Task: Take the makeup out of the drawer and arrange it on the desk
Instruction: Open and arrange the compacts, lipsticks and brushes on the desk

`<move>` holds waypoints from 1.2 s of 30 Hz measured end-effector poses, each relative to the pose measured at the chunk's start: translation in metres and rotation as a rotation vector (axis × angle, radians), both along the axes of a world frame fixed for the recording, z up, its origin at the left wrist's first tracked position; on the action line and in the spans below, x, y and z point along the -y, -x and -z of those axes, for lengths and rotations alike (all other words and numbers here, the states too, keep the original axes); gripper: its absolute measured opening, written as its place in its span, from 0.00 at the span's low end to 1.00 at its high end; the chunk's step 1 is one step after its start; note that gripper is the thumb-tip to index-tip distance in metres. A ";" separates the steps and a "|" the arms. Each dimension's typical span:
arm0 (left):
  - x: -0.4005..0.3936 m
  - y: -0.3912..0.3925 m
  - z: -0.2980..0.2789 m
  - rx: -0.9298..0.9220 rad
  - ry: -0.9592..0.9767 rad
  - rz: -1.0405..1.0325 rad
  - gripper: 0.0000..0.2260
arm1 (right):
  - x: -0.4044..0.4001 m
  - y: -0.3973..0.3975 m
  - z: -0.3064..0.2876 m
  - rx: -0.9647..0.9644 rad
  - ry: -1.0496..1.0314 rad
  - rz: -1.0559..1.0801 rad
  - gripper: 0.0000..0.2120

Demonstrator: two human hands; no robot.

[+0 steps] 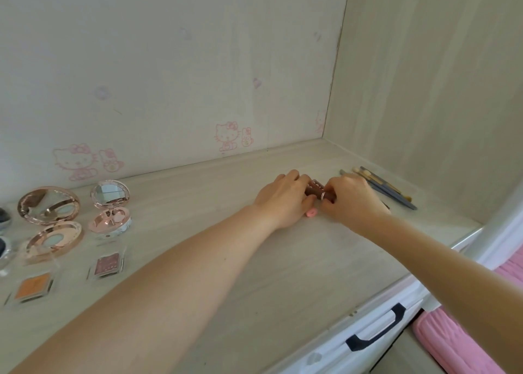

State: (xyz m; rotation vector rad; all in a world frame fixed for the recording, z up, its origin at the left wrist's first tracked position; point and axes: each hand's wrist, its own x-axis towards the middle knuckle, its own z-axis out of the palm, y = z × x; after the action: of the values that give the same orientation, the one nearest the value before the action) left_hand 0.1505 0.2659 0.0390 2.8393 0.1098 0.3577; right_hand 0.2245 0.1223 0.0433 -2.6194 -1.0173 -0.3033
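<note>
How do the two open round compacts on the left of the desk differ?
The larger compact lies nearer the left edge; the smaller compact sits to its right. The larger one's base is shallow, the smaller one's deeper with a white side. Both are rose-gold, with mirrored lids raised.

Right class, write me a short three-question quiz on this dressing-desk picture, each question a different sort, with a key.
1. True or false: the makeup brushes lie to the right of both hands.
2. How many round compacts stand open on the desk?
3. Which hand touches the brown tubes? A left only, B right only, C both.

Key: 1 true. 2 two: large compact, small compact. 3 C: left hand, right hand.
</note>
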 end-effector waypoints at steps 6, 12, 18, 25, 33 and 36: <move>-0.003 0.004 -0.006 0.067 -0.014 0.012 0.16 | 0.003 0.012 -0.012 -0.028 -0.258 -0.025 0.06; -0.006 0.029 -0.017 0.104 0.112 0.132 0.13 | -0.002 0.037 -0.021 -0.264 -0.538 -0.030 0.04; -0.017 0.078 -0.012 0.265 0.234 0.153 0.08 | -0.017 0.070 -0.023 -0.643 -0.774 -0.092 0.04; -0.044 0.147 -0.014 0.276 0.322 0.084 0.07 | -0.046 0.123 -0.020 -0.798 -0.745 -0.208 0.08; -0.076 0.235 -0.007 0.312 0.418 -0.018 0.07 | -0.077 0.191 -0.006 -0.900 -0.657 -0.329 0.11; -0.090 0.271 -0.002 0.279 0.451 -0.038 0.06 | -0.093 0.219 -0.004 -0.941 -0.602 -0.373 0.11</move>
State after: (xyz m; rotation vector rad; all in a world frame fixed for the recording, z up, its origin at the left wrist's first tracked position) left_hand -0.1205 0.3557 0.0415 2.3223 0.1636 0.6433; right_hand 0.0057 0.2152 0.0477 -1.6476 -0.8385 0.5755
